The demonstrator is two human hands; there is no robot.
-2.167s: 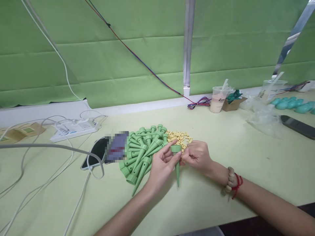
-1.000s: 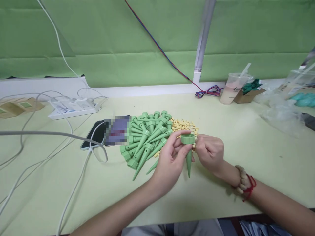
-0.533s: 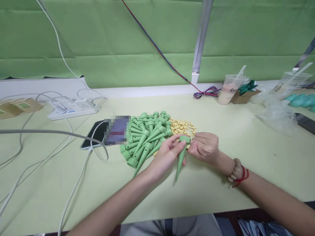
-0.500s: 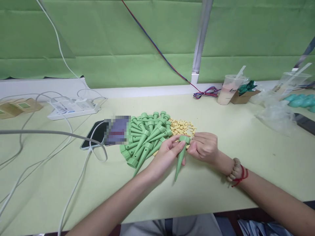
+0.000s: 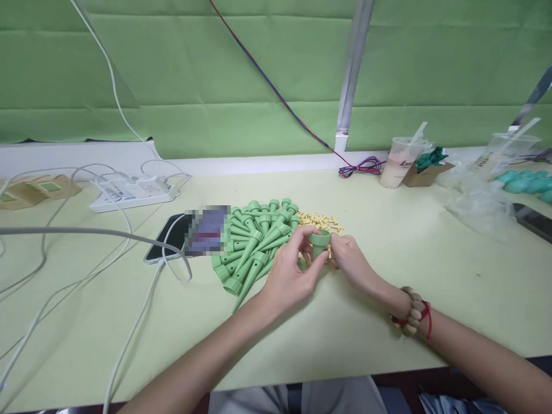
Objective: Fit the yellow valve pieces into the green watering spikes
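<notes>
My left hand [image 5: 296, 264] is closed around a green plastic watering spike [image 5: 319, 241], thumb in front and fingers behind. The wide capped end of the spike faces up, and its lower part is hidden. Against the right side of the spike, my right hand [image 5: 351, 259] is closed in a pinch. A bit of yellow shows by those fingertips, but I cannot tell whether it is a held piece or one from the pile behind. To the left lies a heap of green spikes [image 5: 259, 230]. Small yellow plastic pieces [image 5: 319, 219] are scattered just behind my hands.
Phones [image 5: 166, 236] lie left of the heap, crossed by white cables [image 5: 129, 236]. A power strip [image 5: 133, 192] stands further back. At the back right are a drink cup [image 5: 397, 164], a small cardboard box [image 5: 425, 174], plastic bags [image 5: 478, 201] and another phone [image 5: 535, 221].
My left hand has turned the spike: its tip pointed down toward me before, and now its open top shows. My right hand has gone from a fist to a pinch at its side.
</notes>
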